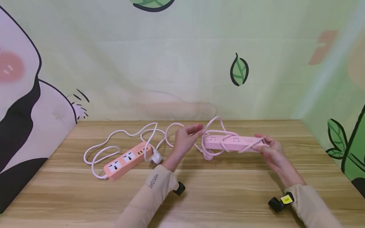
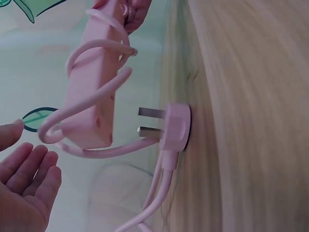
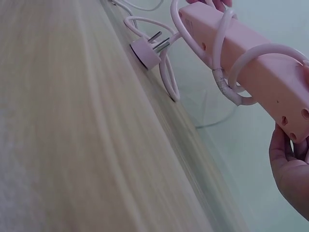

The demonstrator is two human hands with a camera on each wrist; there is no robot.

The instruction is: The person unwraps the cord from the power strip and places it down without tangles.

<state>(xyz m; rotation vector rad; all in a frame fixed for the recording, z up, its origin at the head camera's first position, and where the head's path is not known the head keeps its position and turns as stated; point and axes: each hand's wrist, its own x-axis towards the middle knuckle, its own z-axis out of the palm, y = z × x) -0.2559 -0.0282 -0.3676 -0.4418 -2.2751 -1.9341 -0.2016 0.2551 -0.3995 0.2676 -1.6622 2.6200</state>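
A pink power strip (image 1: 228, 143) with its pink cord (image 2: 87, 104) looped loosely around it is held up above the table, seen in all three views. My right hand (image 1: 273, 153) grips its right end between thumb and fingers. Beside the left end is my left hand (image 1: 186, 137), thumb and fingers apart; in the left wrist view its fingertips (image 2: 48, 164) are close to a cord loop and hold nothing. The pink plug (image 2: 176, 128) rests on the table below the strip, its metal prongs showing. Most of the right hand's fingers are hidden behind the strip in the head view.
An orange power strip (image 1: 128, 161) lies to the left on the wooden table (image 1: 228, 186), its white cord (image 1: 98, 147) spread in loops around it. The white plug (image 1: 156, 156) sits by its right end. A printed cloth backdrop (image 1: 182, 63) rises behind the table.
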